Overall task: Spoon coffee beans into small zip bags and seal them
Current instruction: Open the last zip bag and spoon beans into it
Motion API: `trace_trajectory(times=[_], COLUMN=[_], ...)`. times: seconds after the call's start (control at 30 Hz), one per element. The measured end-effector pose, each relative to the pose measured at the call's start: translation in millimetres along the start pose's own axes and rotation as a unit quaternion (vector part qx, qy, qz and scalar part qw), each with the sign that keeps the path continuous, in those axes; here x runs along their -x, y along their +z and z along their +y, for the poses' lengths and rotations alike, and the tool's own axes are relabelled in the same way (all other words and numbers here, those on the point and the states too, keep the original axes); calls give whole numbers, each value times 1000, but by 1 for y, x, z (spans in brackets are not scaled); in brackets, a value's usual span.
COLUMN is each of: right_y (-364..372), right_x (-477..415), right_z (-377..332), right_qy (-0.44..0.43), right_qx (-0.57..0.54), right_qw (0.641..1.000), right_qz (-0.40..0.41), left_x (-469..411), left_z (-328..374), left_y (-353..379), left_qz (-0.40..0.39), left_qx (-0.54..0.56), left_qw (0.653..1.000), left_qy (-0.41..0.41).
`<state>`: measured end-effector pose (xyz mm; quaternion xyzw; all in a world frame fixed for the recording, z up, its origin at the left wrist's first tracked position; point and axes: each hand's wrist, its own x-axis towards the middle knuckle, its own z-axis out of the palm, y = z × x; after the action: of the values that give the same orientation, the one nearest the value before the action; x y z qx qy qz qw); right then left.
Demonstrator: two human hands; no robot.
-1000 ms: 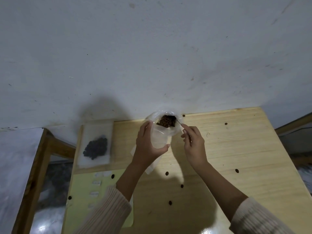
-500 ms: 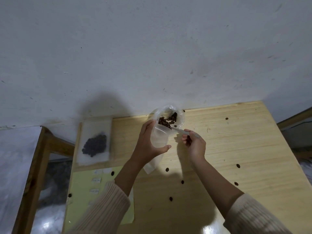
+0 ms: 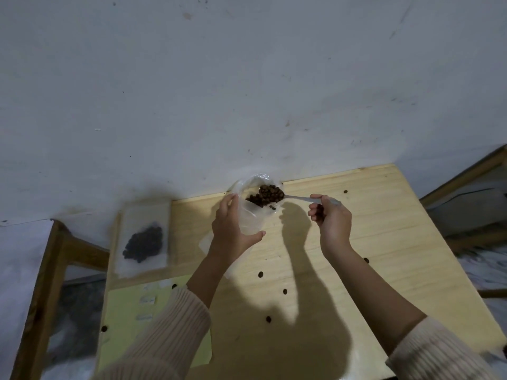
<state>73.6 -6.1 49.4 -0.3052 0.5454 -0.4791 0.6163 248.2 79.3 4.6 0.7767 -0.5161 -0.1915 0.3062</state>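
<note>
- Wood table (image 3: pixel 384 229) hard up against scuffed pale wall (image 3: pixel 247 91); dim light, arm shadows across centre.
- L hand (image 3: pixel 233 234), centre frame: wrapped round small clear bag (image 3: pixel 248 222), thumb in front, fingers behind, mouth up and open.
- R hand (image 3: pixel 332 223), right of centre: pinching handle of spoon (image 3: pixel 299 198), fingers curled under.
- Spoon bowl heaped w/ coffee beans (image 3: pixel 267 196), poised at bag mouth, upper centre. Crumpled plastic (image 3: pixel 256 179) behind, by wall; can't tell whether separate supply bag.
- Finished bag (image 3: pixel 146 220), flat, dark beans inside, left of frame nr table edge.
- Risk 1: overfull spoon vs narrow mouth → beans off the sides w/ fast or early tilt. Stray beans (image 3: pixel 260 274) already dotted over tabletop, so prob. same failure. Fix: slow tilt, spoon tip inside mouth first.
- Risk 2: thin soft film, one-hand hold → mouth folding shut or sagging under spoon tip, load dumped outside.
- Risk 3: can't tell whether bag bottom on table; w/o support, slip through grip under added weight.
- Risk 4: bean or crumbs stuck in zip track → bad seal later.
- Risk 5: stray beans nr edges → off to floor w/ any knock.
- Lower left: yellow-green sheet (image 3: pixel 123 338) w/ small white labels (image 3: pixel 147 299), well apart from the pour.
</note>
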Motion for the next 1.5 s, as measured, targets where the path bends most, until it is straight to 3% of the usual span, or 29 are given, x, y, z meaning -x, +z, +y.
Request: trace_trajectory(times=[0.27,0.43,0.63,0.83,1.07,1.27,1.33,1.43,1.5], right_y=[15,9,-4,3,12,5,6,8,5], right_x=[25,21,8,0,-7,-12,-14,-18,-19], right_z=[-18,-16,21,38,41,48,50,52,55], right_qy=[-118,-178,-296,-319,-274,-270,-229,-102,-53], right_qx=[126,133,363,408,366,363,330,197,145], right_qw=[975,970,868,835,876,885,911,975,988], right_qz=[-143,-96,-168,-184,-151,-115,-90,-34,-24], left_x=[-1,-1,2,7,13,12,13,13,13], left_z=[0,3,13,19,13,9,9,6,4], left_y=[-1,-3,-4,-6,-6,-4,-3,-2,-2], left_qz=[16,24,20,12,-9,-7,-17,-39,-49], left_qx=[-8,7,28,58,56,45,47,57,62], left_qw=[1000,1000,999,998,998,999,999,998,997], left_qy=[14,2,-10,-29,-4,16,14,11,9])
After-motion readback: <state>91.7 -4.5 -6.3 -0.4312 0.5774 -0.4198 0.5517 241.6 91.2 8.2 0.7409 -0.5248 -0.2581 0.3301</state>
